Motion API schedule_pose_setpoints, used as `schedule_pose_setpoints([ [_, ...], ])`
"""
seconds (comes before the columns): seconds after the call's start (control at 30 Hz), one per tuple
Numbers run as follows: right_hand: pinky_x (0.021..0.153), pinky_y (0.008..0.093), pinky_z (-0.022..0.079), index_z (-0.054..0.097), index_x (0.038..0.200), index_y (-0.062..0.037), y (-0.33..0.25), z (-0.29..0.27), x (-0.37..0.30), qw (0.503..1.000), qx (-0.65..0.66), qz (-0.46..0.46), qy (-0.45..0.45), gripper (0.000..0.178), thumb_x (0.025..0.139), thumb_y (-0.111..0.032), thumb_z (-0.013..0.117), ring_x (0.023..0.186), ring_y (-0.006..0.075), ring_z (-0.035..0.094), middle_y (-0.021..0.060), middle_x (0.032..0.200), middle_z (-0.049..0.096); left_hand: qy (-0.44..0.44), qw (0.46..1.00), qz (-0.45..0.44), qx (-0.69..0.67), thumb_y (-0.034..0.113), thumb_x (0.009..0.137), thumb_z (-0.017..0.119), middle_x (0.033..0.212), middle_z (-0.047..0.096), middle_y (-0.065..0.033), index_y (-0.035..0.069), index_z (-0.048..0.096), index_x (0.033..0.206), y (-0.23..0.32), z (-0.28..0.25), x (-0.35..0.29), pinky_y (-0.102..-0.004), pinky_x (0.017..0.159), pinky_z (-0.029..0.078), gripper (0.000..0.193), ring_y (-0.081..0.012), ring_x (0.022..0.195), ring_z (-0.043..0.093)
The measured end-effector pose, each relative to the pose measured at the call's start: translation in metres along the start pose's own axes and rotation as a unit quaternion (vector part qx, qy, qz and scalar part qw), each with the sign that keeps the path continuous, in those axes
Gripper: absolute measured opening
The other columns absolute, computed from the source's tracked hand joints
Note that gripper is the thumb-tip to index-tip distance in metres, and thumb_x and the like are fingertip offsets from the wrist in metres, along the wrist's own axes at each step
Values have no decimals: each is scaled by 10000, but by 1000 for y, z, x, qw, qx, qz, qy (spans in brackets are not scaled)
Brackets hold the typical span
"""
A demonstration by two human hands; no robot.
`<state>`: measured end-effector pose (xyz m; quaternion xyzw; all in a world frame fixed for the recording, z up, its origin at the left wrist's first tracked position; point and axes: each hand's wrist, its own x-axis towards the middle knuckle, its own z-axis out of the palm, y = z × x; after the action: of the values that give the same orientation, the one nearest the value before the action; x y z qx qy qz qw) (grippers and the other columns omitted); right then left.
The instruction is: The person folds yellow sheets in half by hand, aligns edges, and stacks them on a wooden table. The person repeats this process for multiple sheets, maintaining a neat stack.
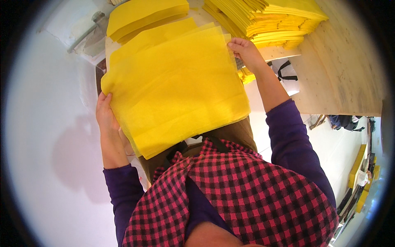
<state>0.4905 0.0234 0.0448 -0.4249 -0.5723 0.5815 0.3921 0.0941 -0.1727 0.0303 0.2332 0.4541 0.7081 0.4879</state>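
A loose stack of thin yellow fabric sheets [177,90] spreads in front of me, its near edge hanging over my lap. My left hand [106,113] grips the stack's left edge, with the fingers partly hidden beneath the sheets. At the far right corner, my right hand [243,50] pinches the edge between thumb and fingers. The sheets are slightly fanned, so several layered edges show along the far side and the lower left.
A folded yellow fabric pile [148,16] lies beyond the sheets. At the back right rises a tall yellow fabric stack [279,24] on a wooden table. A wooden panel [341,70] stands to the right, a white wall [45,136] to the left.
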Motion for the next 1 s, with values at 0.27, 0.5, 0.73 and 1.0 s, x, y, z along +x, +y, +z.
schedule_pose_setpoints([
  [0.27,614,186,459,619,929,-68,0,-7,-10,982,167,-27,-86,73,924,-91,550,672,40,542,-45,782,602,-84,992,26,-87,74,943,413,1275,531,-129,-7,464,1268,-5,-14,-3,-408,1003,414,339,-270,1169,513],
  [0.5,573,195,442,622,902,-74,-1,-1,-8,980,191,-35,-42,76,922,-89,551,628,50,522,-46,748,590,-102,986,-14,-134,116,925,469,1090,617,-124,36,572,997,-7,-23,0,-368,937,445,149,-255,1041,570],
  [0.73,564,197,439,623,919,-57,4,0,1,985,166,-15,-32,80,920,-79,546,641,51,541,-21,762,604,-163,973,-3,-165,131,914,513,1016,640,-130,54,560,871,-9,-24,-1,-384,908,461,100,-264,979,594],
  [1.0,709,226,461,570,1011,-67,1,12,4,989,136,-46,38,110,902,-53,562,803,95,578,21,892,625,-142,977,-24,-160,165,924,499,1052,635,-131,48,583,931,-7,-17,-2,-384,914,458,144,-268,1018,587],
])
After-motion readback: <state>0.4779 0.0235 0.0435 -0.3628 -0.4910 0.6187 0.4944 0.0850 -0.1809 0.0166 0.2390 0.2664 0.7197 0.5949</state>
